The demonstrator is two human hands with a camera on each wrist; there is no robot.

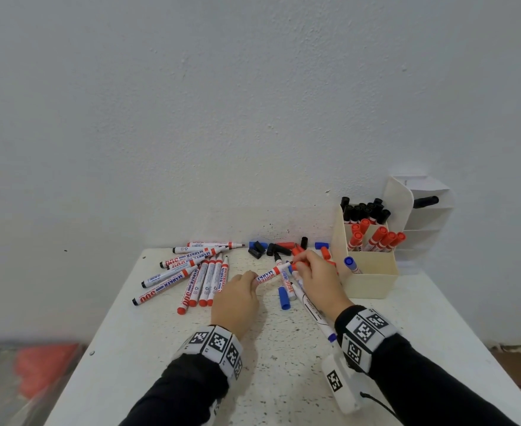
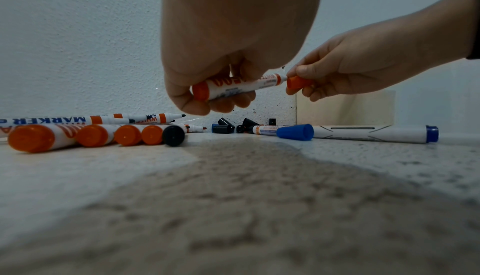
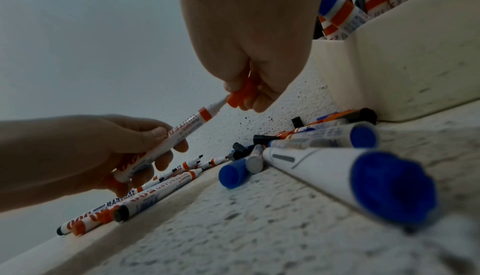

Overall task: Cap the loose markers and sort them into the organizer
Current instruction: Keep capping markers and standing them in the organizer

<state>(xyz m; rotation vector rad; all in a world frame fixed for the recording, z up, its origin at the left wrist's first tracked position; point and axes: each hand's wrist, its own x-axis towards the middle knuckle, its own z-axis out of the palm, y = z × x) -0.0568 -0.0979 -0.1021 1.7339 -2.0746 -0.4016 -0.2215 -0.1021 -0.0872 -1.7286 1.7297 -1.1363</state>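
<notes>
Red cap meeting red whiteboard marker above the desk (image 1: 284,379).
Left hand (image 1: 236,302) is gripping the red marker (image 1: 271,273); right hand (image 1: 319,282) is pinching the red cap (image 2: 298,82); misalignment risks ink on fingertips.

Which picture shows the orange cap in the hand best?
The left wrist view: the orange cap shows side-on, pinched by the right hand at the marker tip. The right wrist view half hides it behind fingers; the head view shows only a small bit.
</notes>
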